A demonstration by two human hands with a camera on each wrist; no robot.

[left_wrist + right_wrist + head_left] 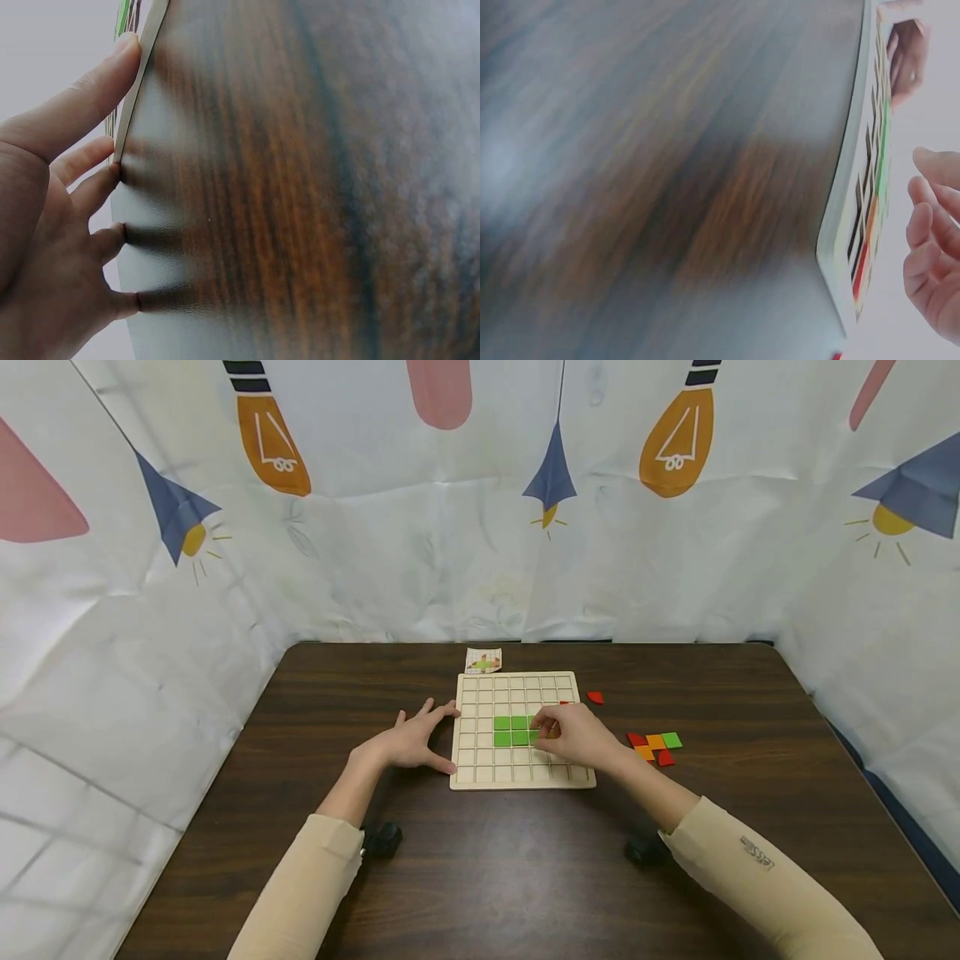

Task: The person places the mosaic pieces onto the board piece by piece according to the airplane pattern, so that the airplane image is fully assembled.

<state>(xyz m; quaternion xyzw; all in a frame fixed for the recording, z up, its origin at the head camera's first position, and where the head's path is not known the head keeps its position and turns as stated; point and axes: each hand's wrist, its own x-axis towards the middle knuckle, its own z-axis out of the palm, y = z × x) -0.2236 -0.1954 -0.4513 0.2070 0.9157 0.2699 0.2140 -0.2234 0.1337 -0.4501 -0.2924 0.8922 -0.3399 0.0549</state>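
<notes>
**Thin board, small stiff tiles: edges offer the hold**

The wooden grid board (480, 774) lies flat on the dark tabletop (517, 860), green square tiles (519, 737) filling cells at its centre. It looks rigid and light, likely to slide if nudged; its rim seems the natural hold. At the board's 9 o'clock, the left hand (408, 742) spreads wide, thumb and fingertips touching that edge. The right hand (577, 735), apart from the left, bends its fingers over the 3 o'clock side of the green tiles; whether it pinches anything cannot be told.

Loose red, orange and green tiles (656, 742) lie off the board at 3 o'clock, and a single red piece (595, 697) at 2. All look light, hard and smooth, probably best pinched by opposite sides. A small pattern card (483, 655), probably flimsy, sits at 11.
</notes>
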